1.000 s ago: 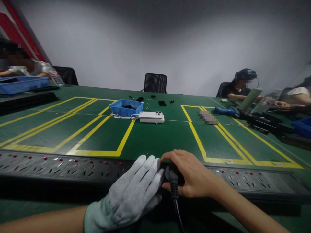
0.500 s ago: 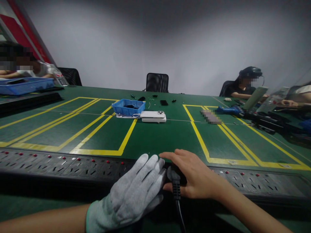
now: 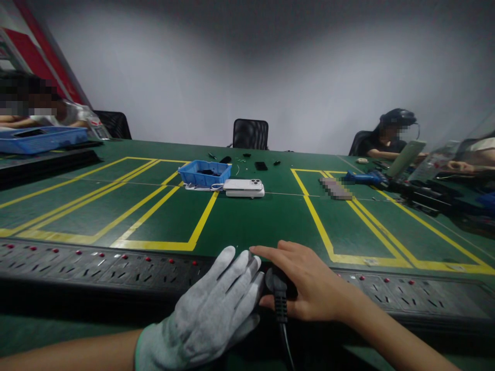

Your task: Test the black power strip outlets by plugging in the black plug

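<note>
At the table's [image 3: 270, 221] far left corner, a person [image 3: 62, 116] in a light top sits behind a blue tray [image 3: 42, 141]. Along the near edge runs a black socket strip [image 3: 154, 275] with red lights, and yellow tape [image 3: 162, 245] marks out frames on the green top beyond it. A small blue basket [image 3: 204, 176] with dark pieces inside stands left of the middle, toward the far edge. The left hand [image 3: 216, 314], in a grey glove, lies over the strip, its fingers straight and side by side; I cannot tell whether it grips anything underneath. Beyond it, just beside the basket, a white phone [image 3: 242, 185] lies lens side up, and a chair [image 3: 250, 135] stands at the far edge. The black plug [image 3: 276, 283] is at the near edge, over the strip, its cord [image 3: 285, 340] dropping toward the person; whether its pins are in a socket is hidden. The bare right hand [image 3: 309, 283] curls around the plug, index finger stretched to the glove's fingertips, thumb beside the cord; I cannot tell whether it pinches the plug. Toward the far right corner lies a blue-handled tool [image 3: 365, 179], with a co-worker [image 3: 389, 147] in black seated behind.
</note>
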`<state>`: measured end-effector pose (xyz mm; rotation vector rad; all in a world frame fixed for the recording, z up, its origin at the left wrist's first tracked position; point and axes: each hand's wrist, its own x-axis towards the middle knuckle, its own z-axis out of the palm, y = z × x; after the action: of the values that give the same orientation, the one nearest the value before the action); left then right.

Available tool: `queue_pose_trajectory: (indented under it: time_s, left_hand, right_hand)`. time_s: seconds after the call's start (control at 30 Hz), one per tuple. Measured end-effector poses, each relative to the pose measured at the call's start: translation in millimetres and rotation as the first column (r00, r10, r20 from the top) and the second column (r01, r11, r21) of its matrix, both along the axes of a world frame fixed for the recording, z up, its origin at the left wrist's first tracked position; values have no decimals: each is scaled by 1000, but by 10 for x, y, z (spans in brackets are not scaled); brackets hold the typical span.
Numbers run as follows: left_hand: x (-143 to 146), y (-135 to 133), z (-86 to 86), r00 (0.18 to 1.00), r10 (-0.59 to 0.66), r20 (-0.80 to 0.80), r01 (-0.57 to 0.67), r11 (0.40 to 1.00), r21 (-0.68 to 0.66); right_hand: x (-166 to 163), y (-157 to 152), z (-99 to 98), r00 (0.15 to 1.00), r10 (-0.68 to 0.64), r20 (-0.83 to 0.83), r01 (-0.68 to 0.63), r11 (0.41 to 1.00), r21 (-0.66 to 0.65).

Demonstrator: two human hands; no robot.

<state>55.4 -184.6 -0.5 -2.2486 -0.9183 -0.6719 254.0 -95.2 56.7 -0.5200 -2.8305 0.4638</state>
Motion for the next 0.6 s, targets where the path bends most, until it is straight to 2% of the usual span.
queue_pose_trajectory:
  time_s: [0.6]
  left_hand:
    - [-3,-9,-8,999,27,-30,-26,1000,14]
  right_hand:
    - [-5,2,6,1000,-5,2,5,1000,-16]
